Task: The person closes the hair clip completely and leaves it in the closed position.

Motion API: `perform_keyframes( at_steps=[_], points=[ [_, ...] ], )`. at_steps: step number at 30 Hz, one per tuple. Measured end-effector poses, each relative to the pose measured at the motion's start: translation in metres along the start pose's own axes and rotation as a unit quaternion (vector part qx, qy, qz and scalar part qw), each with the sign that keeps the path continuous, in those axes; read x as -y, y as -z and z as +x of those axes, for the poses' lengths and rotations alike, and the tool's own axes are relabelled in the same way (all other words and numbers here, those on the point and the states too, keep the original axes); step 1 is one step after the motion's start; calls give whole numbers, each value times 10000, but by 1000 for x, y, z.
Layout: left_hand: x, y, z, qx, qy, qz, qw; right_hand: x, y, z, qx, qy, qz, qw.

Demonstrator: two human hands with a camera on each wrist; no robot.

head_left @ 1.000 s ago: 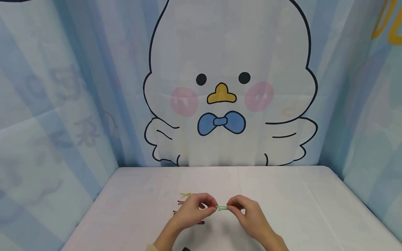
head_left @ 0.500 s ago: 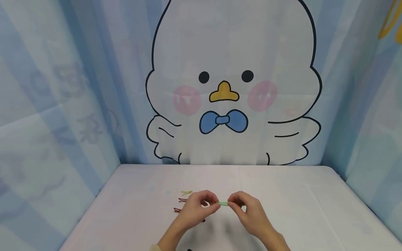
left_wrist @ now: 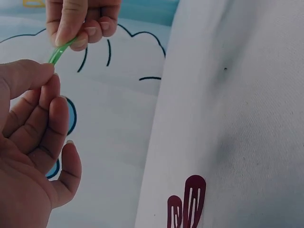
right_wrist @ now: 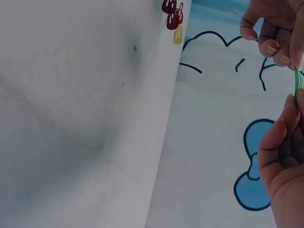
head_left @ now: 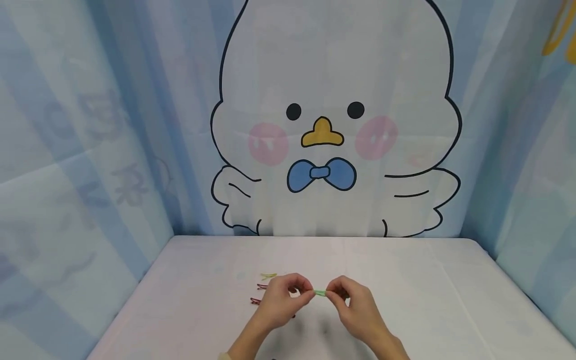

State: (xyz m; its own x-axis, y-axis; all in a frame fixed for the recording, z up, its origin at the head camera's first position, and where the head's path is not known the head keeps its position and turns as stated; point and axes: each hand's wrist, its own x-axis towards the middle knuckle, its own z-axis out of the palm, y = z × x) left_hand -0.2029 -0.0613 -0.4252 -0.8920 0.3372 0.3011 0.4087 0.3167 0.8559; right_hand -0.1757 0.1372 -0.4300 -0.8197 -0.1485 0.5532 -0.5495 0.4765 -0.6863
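Note:
A green snap hair clip [head_left: 320, 293] is held in the air above the table, stretched between both hands. My left hand [head_left: 284, 300] pinches one end between thumb and fingertips; my right hand [head_left: 357, 307] pinches the other end. In the left wrist view the green clip looks slightly bent, and the fingertips cover both its ends. On the table beside my left hand lie a yellow snap clip [head_left: 268, 275] and dark red snap clips [head_left: 262, 286], partly hidden behind that hand. Two dark red clips [left_wrist: 194, 180] appear at the bottom of the left wrist view.
A white cloth-covered table [head_left: 432, 290] spreads under the hands. Behind it hangs a curtain [head_left: 333, 210] printed with a cartoon bird, and more blue curtains [head_left: 81, 200] close in both sides. A small dark speck of an object shows at the bottom edge of the head view.
Both hands have risen slightly while keeping their pinch on the green hair clip. The clip looked splayed a second ago and looks slimmer now. The head view has shifted a little.

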Motion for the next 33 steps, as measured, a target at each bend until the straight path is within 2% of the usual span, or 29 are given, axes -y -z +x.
perform_keyframes(
  at_steps=[4,10,17,21,25,29,33],
  points=[
    [-3,-3,2,-168,-74,176,9997,0,-3,1,-211,58,-156,9996],
    [-6,-8,3,-493,32,326,9982,2,-6,4,-455,288,-375,9978],
    [-2,-10,2,-409,556,25,9976,0,-4,5,-354,329,-409,9980],
    [0,-10,1,-462,665,20,9967,-3,-4,5,-254,840,-577,9945],
    [0,-10,-1,-478,686,-88,9965,-7,-4,4,-261,1364,-1002,9852],
    [-1,-12,-2,-364,723,-230,9965,-11,-3,1,-430,1705,-1395,9745],
    [-2,-12,-3,-278,701,-184,9970,-14,0,-2,-512,1927,-1576,9672]
  ],
)
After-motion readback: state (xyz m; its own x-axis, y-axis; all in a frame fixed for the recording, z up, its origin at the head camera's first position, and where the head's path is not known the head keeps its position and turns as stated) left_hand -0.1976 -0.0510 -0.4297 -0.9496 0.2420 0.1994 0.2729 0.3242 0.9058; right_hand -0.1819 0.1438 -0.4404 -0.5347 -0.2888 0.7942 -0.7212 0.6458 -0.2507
